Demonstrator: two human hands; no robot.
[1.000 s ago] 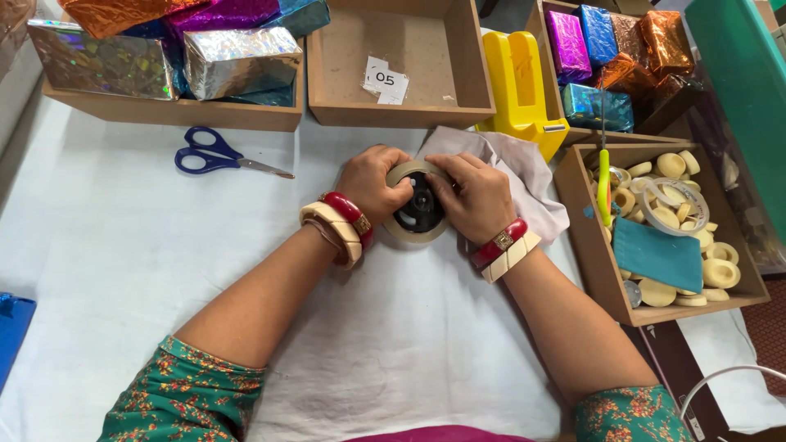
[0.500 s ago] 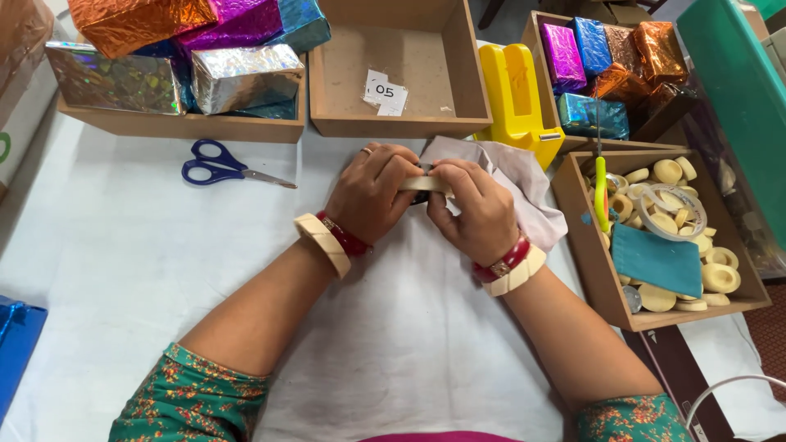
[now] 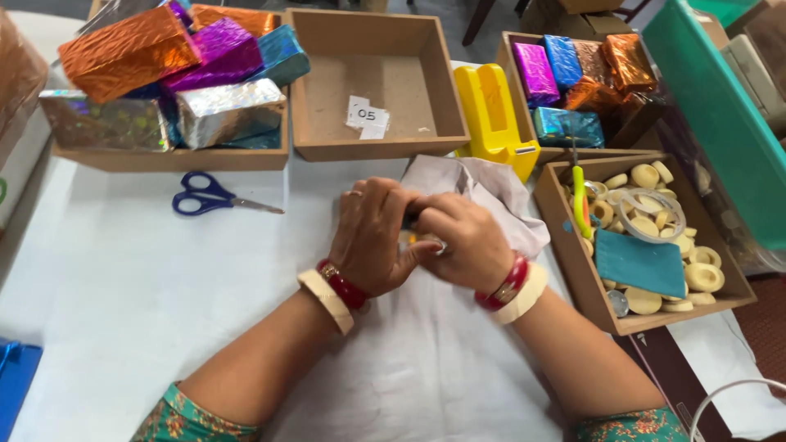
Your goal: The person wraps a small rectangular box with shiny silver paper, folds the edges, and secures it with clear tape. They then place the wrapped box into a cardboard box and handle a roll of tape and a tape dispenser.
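Tape roll [image 3: 407, 232] mostly hidden, clamped between left hand [image 3: 372, 233] and right hand [image 3: 467, 241] grip, above white cloth [image 3: 491, 184].

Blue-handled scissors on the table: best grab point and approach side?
Take the scissors at the blue loop handles, coming from above and the left. They lie flat and closed on the white table cover, handles pointing left and blades pointing right toward the hands. The loops are the thickest, rounded part and have open cloth around them; the thin blades lie flush and offer little to grip.

Bright, even light. The shiny boxes [image 3: 164, 74] at 11 o'clock glare. Soft shadows lie under the hands [image 3: 417, 237]. Edges bend a little; the hands look slightly blurry.
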